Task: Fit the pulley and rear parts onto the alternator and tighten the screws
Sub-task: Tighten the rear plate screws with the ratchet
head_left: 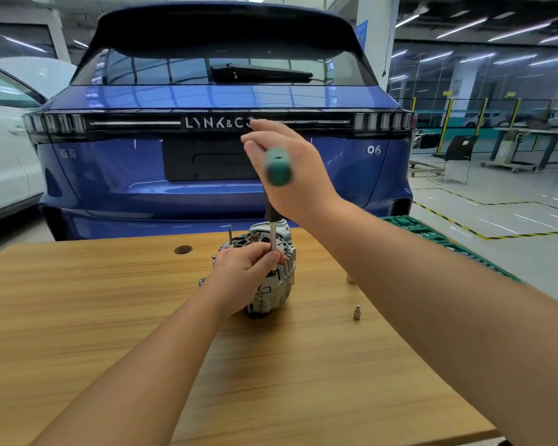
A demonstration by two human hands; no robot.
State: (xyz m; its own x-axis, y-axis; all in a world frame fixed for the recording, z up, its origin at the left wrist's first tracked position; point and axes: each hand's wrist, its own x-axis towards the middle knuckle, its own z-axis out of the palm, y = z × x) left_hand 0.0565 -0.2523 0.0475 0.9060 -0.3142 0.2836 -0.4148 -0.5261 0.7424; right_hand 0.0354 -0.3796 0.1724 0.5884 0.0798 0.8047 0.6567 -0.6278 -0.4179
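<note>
Beyond both hands stands a glossy blue car rear [226, 162]; beneath them spreads the light wooden tabletop [110, 317]. The ribbed silver cast-metal alternator [271, 275] stands on end under the left hand [239, 272], which steadies the housing while its fingertips pinch the steel shaft of a green-handled screwdriver [277, 169], probably to keep the tip seated on a rear screw hidden from view. The right hand [290, 169] sits above at the blurred handle, fingers loosely spread around it rather than clenched, apparently between twists. Right of the left hand lies a small silver metal socket [357, 312], likely waiting its turn.
</note>
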